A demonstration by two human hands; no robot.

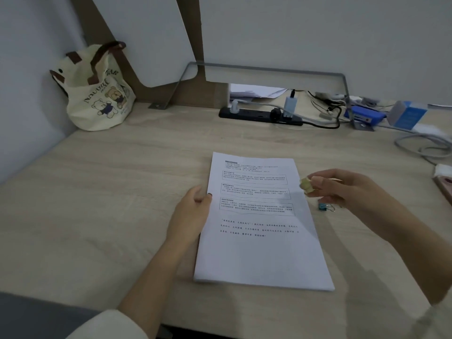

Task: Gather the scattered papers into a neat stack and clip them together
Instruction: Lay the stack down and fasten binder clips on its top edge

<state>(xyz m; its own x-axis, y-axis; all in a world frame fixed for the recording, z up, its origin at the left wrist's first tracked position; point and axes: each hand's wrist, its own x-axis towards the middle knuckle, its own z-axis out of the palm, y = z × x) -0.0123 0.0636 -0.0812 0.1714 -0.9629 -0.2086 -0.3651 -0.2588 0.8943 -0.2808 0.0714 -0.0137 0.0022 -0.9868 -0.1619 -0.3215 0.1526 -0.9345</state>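
**Paper stack held at its edge, a clip pinched beside it**

The stack of papers (261, 223) lies flat on the middle of the desk (110, 192), its edges lined up so that only thin layers show at the near corner. The top sheet is smooth and white, with printed text in boxed blocks above and loose lines below. The print is too small to read.

The left hand (193, 211) holds the stack at its left edge. The thumb lies on top of the sheet and the fingers curl against the paper's side; whether they reach underneath cannot be told. The right hand (342, 189) hovers just off the stack's right edge, its fingertips pinching a small pale yellow binder clip (307, 186). Blur hides the clip's mouth and handles. A blue binder clip (324, 206) with wire loops lies on the desk just beside the stack, under that hand.

The desk is pale wood-grain laminate. At its back left corner a cream cloth tote bag (95, 91) with brown straps and printed bears slumps against the wall. A black power strip (259, 115) with plugs sits along the back, under a grey metal frame (269, 70). To its right are tangled cables and a blue box (364, 116), partly hidden. Things at the right edge are cut off.
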